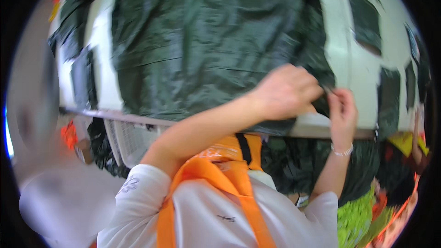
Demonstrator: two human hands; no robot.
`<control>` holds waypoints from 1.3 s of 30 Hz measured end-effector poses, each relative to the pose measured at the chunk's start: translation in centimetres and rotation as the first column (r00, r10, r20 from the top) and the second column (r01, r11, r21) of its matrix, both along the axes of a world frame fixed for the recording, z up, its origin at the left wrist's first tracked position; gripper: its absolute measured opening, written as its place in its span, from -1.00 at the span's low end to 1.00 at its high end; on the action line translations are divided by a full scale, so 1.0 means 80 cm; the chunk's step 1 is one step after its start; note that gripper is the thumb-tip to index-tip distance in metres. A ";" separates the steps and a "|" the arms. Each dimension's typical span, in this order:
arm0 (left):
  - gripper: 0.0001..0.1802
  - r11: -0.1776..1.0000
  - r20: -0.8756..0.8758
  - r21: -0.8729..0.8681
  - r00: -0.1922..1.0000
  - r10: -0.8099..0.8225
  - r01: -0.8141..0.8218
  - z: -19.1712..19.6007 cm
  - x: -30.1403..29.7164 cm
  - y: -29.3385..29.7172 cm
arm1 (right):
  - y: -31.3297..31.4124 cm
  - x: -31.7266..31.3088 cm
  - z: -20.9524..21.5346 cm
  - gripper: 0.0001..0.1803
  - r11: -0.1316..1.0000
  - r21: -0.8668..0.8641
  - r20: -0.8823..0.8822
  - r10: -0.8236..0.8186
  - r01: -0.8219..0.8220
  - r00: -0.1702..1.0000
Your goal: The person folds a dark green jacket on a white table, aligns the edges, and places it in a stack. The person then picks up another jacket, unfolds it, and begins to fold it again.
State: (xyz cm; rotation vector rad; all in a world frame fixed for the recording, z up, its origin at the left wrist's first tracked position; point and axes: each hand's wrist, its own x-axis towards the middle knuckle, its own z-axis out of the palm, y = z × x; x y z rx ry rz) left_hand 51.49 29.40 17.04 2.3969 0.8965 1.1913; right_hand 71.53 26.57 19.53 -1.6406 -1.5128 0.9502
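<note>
A dark green, shiny rain jacket lies spread on the white table in front of me. Its sleeve on the right runs down toward my hands. My left hand is closed at the end of that sleeve, its forearm crossing over the jacket's lower edge. Close against it, my right hand pinches the sleeve's edge between thumb and fingers. Only a small dark bit of the cloth shows between the two hands; the fingertips of my left hand are hidden.
Dark green folded pieces and another green garment lie along the table. Beneath its front edge are a white plastic basket and dark green cloth. Bright yellow-green bundles lie lower right, near another person's arm.
</note>
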 end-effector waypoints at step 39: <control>-0.53 0.779 0.145 -0.309 0.782 0.606 -0.546 -0.080 -0.733 -0.061 | 0.056 -0.744 -0.111 -0.54 0.736 -0.394 -0.676 0.173 -0.550 0.716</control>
